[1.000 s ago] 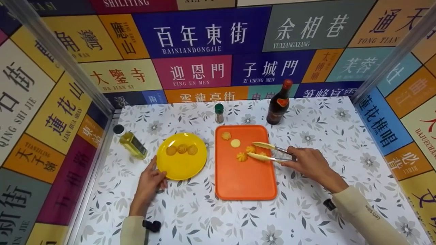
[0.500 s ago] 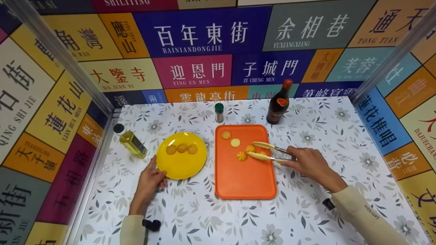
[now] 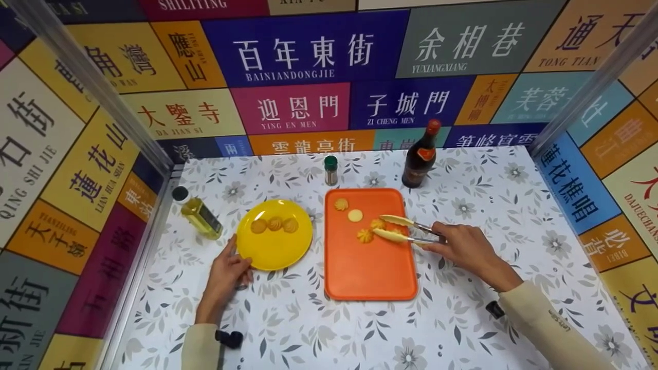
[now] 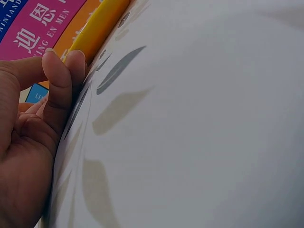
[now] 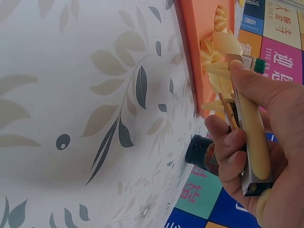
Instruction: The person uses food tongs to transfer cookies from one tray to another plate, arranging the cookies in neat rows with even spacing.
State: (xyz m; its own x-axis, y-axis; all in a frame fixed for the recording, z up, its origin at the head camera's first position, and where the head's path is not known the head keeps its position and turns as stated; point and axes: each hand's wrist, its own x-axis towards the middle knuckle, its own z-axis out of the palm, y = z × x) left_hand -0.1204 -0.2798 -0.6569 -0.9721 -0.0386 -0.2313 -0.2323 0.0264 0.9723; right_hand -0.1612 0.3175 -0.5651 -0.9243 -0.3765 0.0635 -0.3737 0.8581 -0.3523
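My left hand (image 3: 227,268) holds the lower left rim of a yellow plate (image 3: 274,254), thumb near the rim's edge. Three round swirled cookies (image 3: 275,224) lie in a row on that plate. In my right hand (image 3: 465,252) is a pair of tongs (image 3: 411,239) with cream tips, spread apart over an orange tray (image 3: 370,272). A piped cookie (image 3: 378,224) sits between or beside the tips; another cookie (image 3: 365,236) lies just left of them. In the right wrist view, fingers wrap the tongs' handle (image 5: 254,137). The tips partly hide a further cookie.
A swirled cookie (image 3: 341,205) and a paler, smooth round one (image 3: 355,215) lie near the tray's far end. Behind stand a green-capped shaker (image 3: 331,172) and a dark red-capped bottle (image 3: 419,159). An oil bottle (image 3: 200,218) stands left of the plate. Printed walls enclose the table.
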